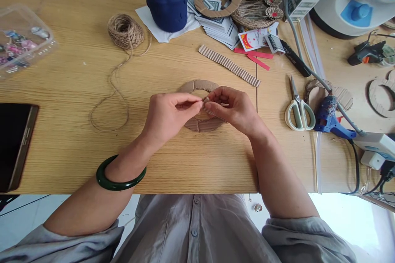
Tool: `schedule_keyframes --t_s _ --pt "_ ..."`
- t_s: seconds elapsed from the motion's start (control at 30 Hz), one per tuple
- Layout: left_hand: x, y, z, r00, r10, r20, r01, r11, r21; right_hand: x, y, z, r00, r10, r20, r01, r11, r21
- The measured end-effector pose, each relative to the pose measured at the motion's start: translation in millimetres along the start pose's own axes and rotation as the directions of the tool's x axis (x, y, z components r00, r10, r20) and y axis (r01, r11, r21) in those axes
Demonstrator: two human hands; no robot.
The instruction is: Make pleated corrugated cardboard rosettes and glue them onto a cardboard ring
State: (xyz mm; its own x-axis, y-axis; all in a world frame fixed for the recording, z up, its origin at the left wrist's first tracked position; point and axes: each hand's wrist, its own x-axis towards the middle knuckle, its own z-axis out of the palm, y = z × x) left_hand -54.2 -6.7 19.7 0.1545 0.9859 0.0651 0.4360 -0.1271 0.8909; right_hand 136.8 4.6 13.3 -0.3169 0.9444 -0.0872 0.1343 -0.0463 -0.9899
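My left hand [166,113] and my right hand [236,109] meet over the table, thumbs and forefingers pinched. Between their fingertips is a small piece of corrugated cardboard strip [205,100], mostly covered by the fingers. A flat brown cardboard ring [202,125] lies on the table directly beneath, partly hidden by both hands. Just beyond the right hand rests another ribbed cardboard strip [230,65], long and straight. A dark green bangle [106,183] circles my left wrist.
Left are a twine ball [125,31], a phone [15,148] and a clear box [27,41]. Behind stand a blue cup [165,0] and a card stack [220,33]. Right lie scissors [298,111], a blue glue gun [328,117], a marker [294,57] and a power strip [375,144].
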Motion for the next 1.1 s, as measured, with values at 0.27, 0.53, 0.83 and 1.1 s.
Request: schedule_keyframes --t_s 0.27,0.53,0.83,1.1 --pt "1.9 -1.1 1.6 0.984 -0.176 -0.006 0.169 0.954 -0.246 -1.9 0.9 1.1 1.0 -0.013 0.009 0.012 0.996 0.086" --pt "0.8 2.9 3.4 0.98 -0.201 -0.003 0.194 0.949 -0.249 -1.3 3.5 1.8 0.999 -0.033 0.013 0.031 0.992 0.123" --pt "0.4 -5.2 5.5 0.988 -0.139 -0.069 0.127 0.979 -0.159 -2.2 -2.4 6.1 1.0 0.026 -0.014 -0.023 0.985 0.173" --pt "-1.7 -2.6 5.4 0.991 -0.112 -0.067 0.105 0.989 -0.109 -1.6 0.9 7.0 0.999 0.031 -0.033 -0.026 0.988 0.153"
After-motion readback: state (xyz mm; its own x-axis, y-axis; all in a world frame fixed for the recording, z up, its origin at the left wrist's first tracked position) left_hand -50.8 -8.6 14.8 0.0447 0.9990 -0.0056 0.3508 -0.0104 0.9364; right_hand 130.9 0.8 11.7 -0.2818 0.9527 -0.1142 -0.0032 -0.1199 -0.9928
